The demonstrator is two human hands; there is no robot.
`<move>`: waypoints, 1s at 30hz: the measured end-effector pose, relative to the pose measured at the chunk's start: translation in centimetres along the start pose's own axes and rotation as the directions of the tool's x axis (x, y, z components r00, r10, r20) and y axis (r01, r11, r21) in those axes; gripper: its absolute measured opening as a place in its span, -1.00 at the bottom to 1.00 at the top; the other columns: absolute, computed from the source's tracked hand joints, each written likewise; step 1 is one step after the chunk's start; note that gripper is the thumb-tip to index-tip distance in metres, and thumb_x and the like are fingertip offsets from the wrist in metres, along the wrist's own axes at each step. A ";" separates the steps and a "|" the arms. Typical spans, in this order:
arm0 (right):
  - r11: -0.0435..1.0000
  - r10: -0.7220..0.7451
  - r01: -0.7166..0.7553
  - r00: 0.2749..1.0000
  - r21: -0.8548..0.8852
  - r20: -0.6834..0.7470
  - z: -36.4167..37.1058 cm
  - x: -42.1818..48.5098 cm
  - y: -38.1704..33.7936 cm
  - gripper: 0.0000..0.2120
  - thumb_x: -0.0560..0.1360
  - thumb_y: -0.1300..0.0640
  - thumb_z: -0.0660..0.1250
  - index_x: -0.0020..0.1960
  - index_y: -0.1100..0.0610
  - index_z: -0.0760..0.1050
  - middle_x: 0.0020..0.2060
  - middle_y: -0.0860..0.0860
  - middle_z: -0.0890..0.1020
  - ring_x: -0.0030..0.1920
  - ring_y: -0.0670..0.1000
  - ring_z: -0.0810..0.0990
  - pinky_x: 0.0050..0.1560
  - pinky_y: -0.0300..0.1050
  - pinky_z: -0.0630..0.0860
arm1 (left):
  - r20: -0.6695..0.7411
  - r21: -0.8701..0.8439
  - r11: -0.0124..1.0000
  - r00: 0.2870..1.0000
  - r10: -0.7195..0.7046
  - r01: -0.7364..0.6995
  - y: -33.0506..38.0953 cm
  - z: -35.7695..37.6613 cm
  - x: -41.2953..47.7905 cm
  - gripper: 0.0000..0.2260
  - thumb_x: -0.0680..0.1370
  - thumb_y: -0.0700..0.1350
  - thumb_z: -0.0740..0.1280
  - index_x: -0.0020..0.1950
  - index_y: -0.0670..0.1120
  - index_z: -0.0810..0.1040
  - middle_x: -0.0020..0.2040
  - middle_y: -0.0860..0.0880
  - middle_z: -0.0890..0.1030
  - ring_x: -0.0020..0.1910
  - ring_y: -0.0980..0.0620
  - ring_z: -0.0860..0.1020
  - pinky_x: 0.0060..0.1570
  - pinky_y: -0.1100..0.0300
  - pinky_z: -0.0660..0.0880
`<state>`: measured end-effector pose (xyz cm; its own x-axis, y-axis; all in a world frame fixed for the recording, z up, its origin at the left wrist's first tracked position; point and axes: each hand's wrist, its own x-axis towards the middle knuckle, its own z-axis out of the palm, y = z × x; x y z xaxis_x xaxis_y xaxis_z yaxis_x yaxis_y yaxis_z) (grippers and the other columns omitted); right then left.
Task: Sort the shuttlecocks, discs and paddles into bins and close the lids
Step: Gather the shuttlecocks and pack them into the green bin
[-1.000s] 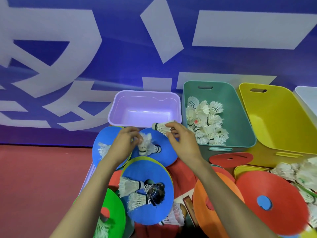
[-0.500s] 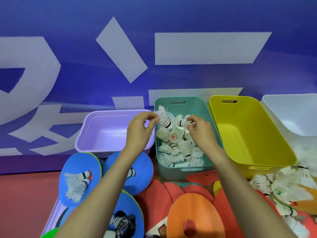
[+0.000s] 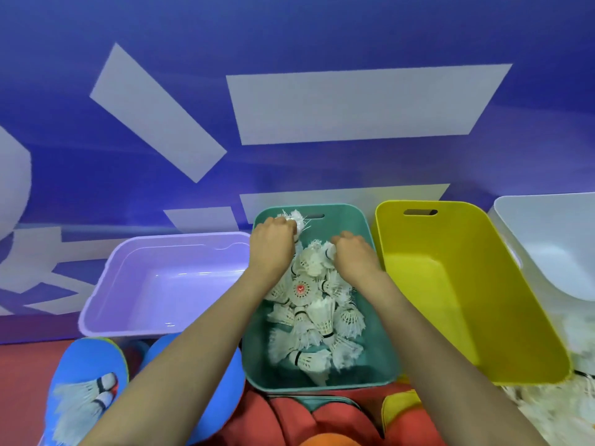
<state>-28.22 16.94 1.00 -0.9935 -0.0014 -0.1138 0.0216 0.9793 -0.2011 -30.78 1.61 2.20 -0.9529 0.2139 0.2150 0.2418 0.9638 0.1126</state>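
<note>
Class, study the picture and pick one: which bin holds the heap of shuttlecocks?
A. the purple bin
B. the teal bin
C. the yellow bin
B: the white shuttlecocks lie piled inside the teal bin, while the purple bin and the yellow bin show only bare bottoms.

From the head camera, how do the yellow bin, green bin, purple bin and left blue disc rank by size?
yellow bin
green bin and purple bin, too alike to rank
blue disc, partly cropped
</note>
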 end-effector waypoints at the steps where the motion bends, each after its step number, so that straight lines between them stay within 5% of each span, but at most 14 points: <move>1: 1.000 -0.013 0.013 1.000 0.024 0.005 0.1 0.0 0.2 -0.62 0.51 0.32 0.19 0.32 0.17 0.41 0.21 0.14 0.49 0.21 0.18 0.45 0.16 0.01 0.44 | 0.046 0.054 0.998 0.999 0.014 -0.017 0.1 0.6 0.3 -0.80 0.48 -0.32 0.20 -0.04 -0.13 0.58 -0.06 -0.09 0.61 -0.05 -0.10 0.53 -0.19 0.12 0.38; 5: 0.993 -0.067 0.064 0.997 0.099 0.027 0.0 -0.9 0.8 -0.64 0.55 0.27 0.18 0.33 0.13 0.40 0.24 0.10 0.47 0.23 0.15 0.43 0.17 0.01 0.43 | 0.307 0.149 0.988 0.952 -0.002 -0.046 0.1 2.5 0.6 -0.76 0.46 -0.39 0.20 -0.01 -0.16 0.58 -0.02 -0.11 0.62 -0.08 -0.10 0.58 -0.15 0.10 0.46; 10: 0.982 -0.099 0.094 0.995 0.166 0.022 -0.6 -2.3 1.0 -0.63 0.59 0.15 0.17 0.39 0.10 0.33 0.31 0.07 0.43 0.28 0.12 0.39 0.24 -0.01 0.38 | 0.554 -0.025 0.999 0.832 -0.023 0.045 -0.6 3.3 0.0 -0.65 0.54 -0.37 0.09 0.27 -0.20 0.46 0.22 -0.19 0.53 0.15 -0.14 0.52 0.10 0.07 0.46; 16: 0.970 -0.116 0.119 0.993 0.210 -0.028 -1.0 -4.5 -0.2 -0.59 0.57 0.12 0.21 0.41 0.09 0.29 0.33 0.05 0.41 0.32 0.09 0.35 0.31 -0.01 0.33 | 0.211 -0.282 0.956 0.977 -0.022 0.082 -0.4 -1.3 -2.6 -0.68 0.56 -0.24 0.22 0.32 -0.13 0.46 0.29 -0.10 0.46 0.20 -0.11 0.49 0.16 0.05 0.43; 23: 0.926 -0.234 0.284 0.949 0.249 -0.213 -2.3 -9.7 -4.5 -0.58 0.57 0.13 0.23 0.41 0.07 0.28 0.31 0.01 0.40 0.33 0.04 0.31 0.33 -0.07 0.25 | -0.093 -0.425 0.902 0.988 -0.119 0.069 -3.7 -6.5 -11.7 -0.70 0.55 -0.16 0.28 0.28 -0.06 0.47 0.31 0.01 0.43 0.30 -0.01 0.37 0.09 0.07 0.42; 30: 0.810 -0.422 0.516 0.842 0.278 -0.336 -0.8 -16.4 -13.6 -0.63 0.54 0.18 0.26 0.34 0.16 0.40 0.24 0.06 0.49 0.27 0.06 0.40 0.29 -0.15 0.26 | -0.088 -0.461 0.859 0.952 -0.292 0.221 -13.6 -7.4 -22.2 -0.77 0.49 -0.24 0.36 0.15 -0.11 0.56 0.19 -0.07 0.51 0.21 -0.09 0.46 0.13 0.11 0.38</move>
<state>-12.26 3.85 6.41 -0.8835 -0.3461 0.3155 -0.4643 0.7365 -0.4920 -11.54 -17.41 3.10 -0.9621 -0.0915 0.2569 0.0817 0.8019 0.5918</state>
